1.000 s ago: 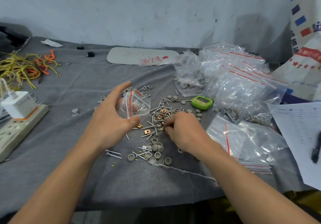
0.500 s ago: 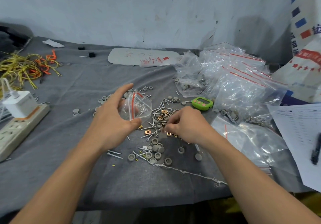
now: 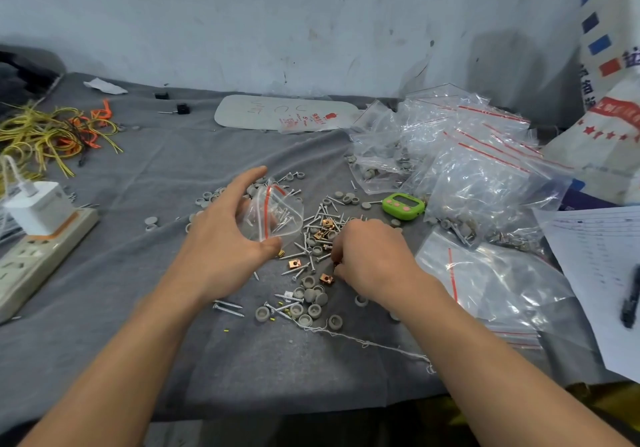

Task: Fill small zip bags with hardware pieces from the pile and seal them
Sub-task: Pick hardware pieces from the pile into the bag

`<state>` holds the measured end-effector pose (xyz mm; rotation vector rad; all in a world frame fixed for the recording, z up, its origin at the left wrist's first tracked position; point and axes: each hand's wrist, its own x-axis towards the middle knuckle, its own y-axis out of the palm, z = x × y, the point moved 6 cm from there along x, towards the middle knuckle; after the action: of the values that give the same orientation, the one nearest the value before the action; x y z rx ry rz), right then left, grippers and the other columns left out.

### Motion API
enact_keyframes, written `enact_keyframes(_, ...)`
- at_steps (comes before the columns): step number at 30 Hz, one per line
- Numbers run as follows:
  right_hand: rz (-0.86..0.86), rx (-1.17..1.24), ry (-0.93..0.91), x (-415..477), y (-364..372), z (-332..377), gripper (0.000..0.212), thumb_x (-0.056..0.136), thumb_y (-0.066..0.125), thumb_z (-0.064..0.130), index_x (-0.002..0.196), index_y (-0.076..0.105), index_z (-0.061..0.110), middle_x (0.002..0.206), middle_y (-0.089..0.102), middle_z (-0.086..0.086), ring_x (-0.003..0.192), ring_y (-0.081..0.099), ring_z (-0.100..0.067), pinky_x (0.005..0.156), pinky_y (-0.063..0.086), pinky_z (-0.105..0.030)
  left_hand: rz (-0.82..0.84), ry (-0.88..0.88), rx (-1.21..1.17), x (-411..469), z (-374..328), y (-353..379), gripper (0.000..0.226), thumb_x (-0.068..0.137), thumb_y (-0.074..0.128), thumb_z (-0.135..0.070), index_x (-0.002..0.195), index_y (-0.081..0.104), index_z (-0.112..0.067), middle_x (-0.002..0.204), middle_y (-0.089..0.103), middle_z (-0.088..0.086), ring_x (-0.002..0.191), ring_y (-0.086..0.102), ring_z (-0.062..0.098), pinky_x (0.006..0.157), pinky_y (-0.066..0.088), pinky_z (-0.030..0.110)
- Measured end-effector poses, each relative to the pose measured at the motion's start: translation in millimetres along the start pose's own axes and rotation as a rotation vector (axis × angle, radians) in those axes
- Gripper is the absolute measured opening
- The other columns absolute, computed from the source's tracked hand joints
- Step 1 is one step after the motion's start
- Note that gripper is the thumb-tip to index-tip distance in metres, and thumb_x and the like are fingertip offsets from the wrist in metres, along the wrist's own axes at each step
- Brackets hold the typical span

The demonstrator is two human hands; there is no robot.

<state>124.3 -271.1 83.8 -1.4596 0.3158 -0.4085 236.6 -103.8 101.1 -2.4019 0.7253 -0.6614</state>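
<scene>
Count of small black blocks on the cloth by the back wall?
2. One black block at the cloth's back edge; the second black block right of it and nearer, left of the white board. More could hide under the bags.

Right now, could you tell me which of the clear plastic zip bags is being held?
The small clear zip bag in the left hand; the other bags lie on the grey cloth to the right.
</scene>
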Motion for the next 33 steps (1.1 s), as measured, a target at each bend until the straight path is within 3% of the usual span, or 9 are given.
enact_keyframes(2,-0.023,-0.068,-0.027,-1.1,0.7,5.8,0.007,0.084,0.07,0.015,0.087,0.073,0.02,0.089,0.073,-0.009,0.088,0.069,-0.034,0.07,0.05,-0.034,0.011,-0.006,0.003,-0.3,-0.4,0.5,0.094,0.072,0.083,-0.022,0.142,0.034,-0.061,0.106,0.067,-0.028,0.117,0.058,0.005,0.09,0.04,0.025)
enact_keyframes(4,-0.046,-0.079,-0.032,-1.7,1.0,9.7,0.005,0.087,0.066,0.016,0.087,0.069,0.021,0.09,0.073,-0.009,0.087,0.067,-0.034,0.067,0.042,-0.033,0.022,-0.002,0.013,-0.8,-1.0,2.0,0.094,0.072,0.083,-0.02,0.142,0.035,-0.06,0.098,0.063,-0.042,0.11,0.058,-0.002,0.088,0.04,0.023)
enact_keyframes(7,-0.065,0.008,0.024,1.9,-0.9,5.6,0.016,0.089,0.063,0.022,0.096,0.077,0.024,0.096,0.076,-0.006,0.091,0.069,-0.031,0.071,0.048,-0.033,0.028,-0.007,0.027,-1.2,-1.1,3.2,0.096,0.07,0.084,-0.019,0.142,0.035,-0.059,0.095,0.059,-0.049,0.107,0.058,-0.003,0.089,0.043,0.024)
enact_keyframes(11,-0.229,0.519,0.12,5.9,-27.2,-10.7,0.013,0.089,0.07,0.027,0.09,0.082,0.031,0.076,0.075,0.013,0.073,0.067,-0.008,0.07,0.052,-0.024,0.041,-0.002,0.031,-0.1,-0.9,8.1,0.099,0.068,0.085,-0.023,0.142,0.032,-0.062,0.116,0.066,-0.015,0.114,0.06,0.009,0.09,0.044,0.025)
enact_keyframes(15,-0.264,1.024,0.043,4.0,-46.1,-0.6,0.012,0.083,0.077,0.02,0.078,0.082,0.03,0.069,0.075,0.014,0.063,0.066,0.001,0.06,0.051,-0.018,0.062,-0.011,0.027,-0.5,-0.2,16.9,0.099,0.066,0.082,-0.027,0.143,0.031,-0.06,0.12,0.065,-0.007,0.113,0.06,0.013,0.089,0.042,0.026)
enact_keyframes(19,-0.217,0.989,-0.048,5.3,-47.6,22.3,0.015,0.078,0.079,0.017,0.074,0.082,0.031,0.059,0.07,0.009,0.05,0.053,0.0,0.05,0.041,-0.016,0.091,-0.017,-0.03,-1.4,1.0,21.7,0.096,0.06,0.073,-0.033,0.143,0.034,-0.059,0.11,0.066,-0.017,0.103,0.061,0.001,0.085,0.045,0.018)
enact_keyframes(23,-0.2,0.908,-0.087,8.7,-45.3,38.2,0.017,0.077,0.08,0.016,0.078,0.083,0.033,0.066,0.074,0.013,0.06,0.064,0.001,0.058,0.042,-0.011,0.067,-0.007,-0.05,-1.5,-1.2,16.8,0.094,0.057,0.07,-0.035,0.142,0.037,-0.056,0.105,0.056,-0.046,0.096,0.054,-0.021,0.071,0.039,0.0)
enact_keyframes(28,-0.224,0.909,-0.087,9.5,-46.1,38.7,0.014,0.078,0.083,0.015,0.082,0.084,0.028,0.063,0.072,0.015,0.057,0.061,0.006,0.056,0.04,-0.007,0.024,-0.015,-0.086,-1.0,-1.9,9.4,0.092,0.057,0.073,-0.034,0.139,0.039,-0.058,0.119,0.066,-0.023,0.103,0.061,-0.004,0.084,0.046,0.022)
enact_keyframes(33,-0.368,0.912,0.016,8.0,-59.7,-2.7,0.017,0.082,0.081,0.017,0.076,0.081,0.033,0.07,0.074,0.019,0.067,0.07,0.002,0.066,0.058,-0.024,0.015,-0.015,-0.097,-0.4,2.4,5.5,0.091,0.065,0.079,-0.026,0.139,0.039,-0.059,0.101,0.066,-0.037,0.096,0.064,-0.008,0.078,0.047,0.024)
